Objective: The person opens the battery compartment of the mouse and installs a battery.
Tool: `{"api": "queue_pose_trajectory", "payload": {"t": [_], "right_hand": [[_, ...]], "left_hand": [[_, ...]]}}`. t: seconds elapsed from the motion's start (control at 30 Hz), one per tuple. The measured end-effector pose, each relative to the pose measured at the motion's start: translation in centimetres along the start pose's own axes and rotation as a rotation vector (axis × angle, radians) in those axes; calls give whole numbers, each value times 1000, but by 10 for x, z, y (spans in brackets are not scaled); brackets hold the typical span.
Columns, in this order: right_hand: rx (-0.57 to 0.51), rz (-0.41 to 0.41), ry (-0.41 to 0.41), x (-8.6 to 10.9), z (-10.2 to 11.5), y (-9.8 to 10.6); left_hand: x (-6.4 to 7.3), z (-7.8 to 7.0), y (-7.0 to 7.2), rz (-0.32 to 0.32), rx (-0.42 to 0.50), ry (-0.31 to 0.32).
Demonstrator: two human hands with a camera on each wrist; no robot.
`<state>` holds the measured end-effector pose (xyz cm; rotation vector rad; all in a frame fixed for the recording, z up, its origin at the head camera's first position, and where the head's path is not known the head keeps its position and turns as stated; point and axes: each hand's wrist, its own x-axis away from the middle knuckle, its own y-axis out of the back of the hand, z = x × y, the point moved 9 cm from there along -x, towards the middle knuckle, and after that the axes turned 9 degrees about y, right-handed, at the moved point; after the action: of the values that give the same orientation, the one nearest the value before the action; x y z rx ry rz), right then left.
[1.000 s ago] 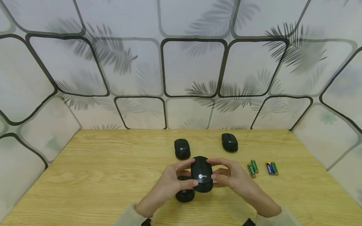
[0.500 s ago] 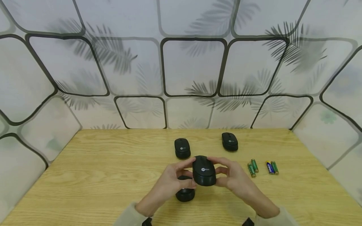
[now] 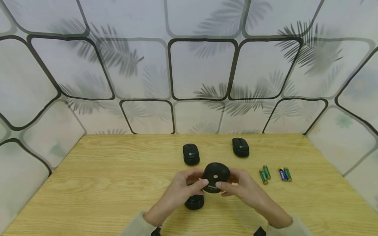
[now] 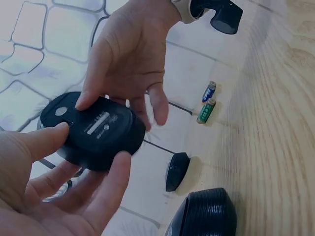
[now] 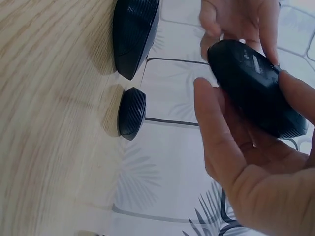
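Both hands hold a black computer mouse (image 3: 217,170) above the table, its underside turned up toward the head view. My left hand (image 3: 183,188) grips one side, thumb on the underside and fingers beneath. On the other side my right hand (image 3: 245,186) does likewise. A pale label and a round light spot show on the underside of the mouse (image 4: 106,130) in the left wrist view. Below my left hand another black mouse (image 3: 195,203) sits on the table, partly hidden by the hand.
Farther back on the wooden table (image 3: 118,170) stand a black mouse (image 3: 191,154) and, to its right, another mouse (image 3: 240,147). Right of my hands lie a pair of green batteries (image 3: 263,174) and a blue battery (image 3: 282,174) beside a green battery (image 3: 287,174). A patterned backdrop (image 3: 200,72) rises behind.
The held mouse has been tipped over: its logo top faced the head view before, and its underside does now. Both thumbs have moved onto the underside.
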<state>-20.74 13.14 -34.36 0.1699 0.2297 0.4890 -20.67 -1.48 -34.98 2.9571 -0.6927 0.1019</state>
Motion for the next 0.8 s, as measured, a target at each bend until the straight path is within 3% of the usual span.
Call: {"api": "queue_pose_trajectory", "payload": {"t": [0.1,0.27,0.37,0.53,0.8], "right_hand": [[5,-10,11,-1,1,0],[-129,-19,27,-1,2,-3],[-184,-15,77,0,5,-4],[-194,11,154,1,10,-8],[-193,24,86,3,1,-12]], "left_hand": [[-1,-1,-2,8,19,-15],[1,-6,-2,-21,-54,-61],[3,-10,-4,-19,-73,-88],[3,-6,-10,38,5,-52],[2,4,-20,134,62,-7]]}}
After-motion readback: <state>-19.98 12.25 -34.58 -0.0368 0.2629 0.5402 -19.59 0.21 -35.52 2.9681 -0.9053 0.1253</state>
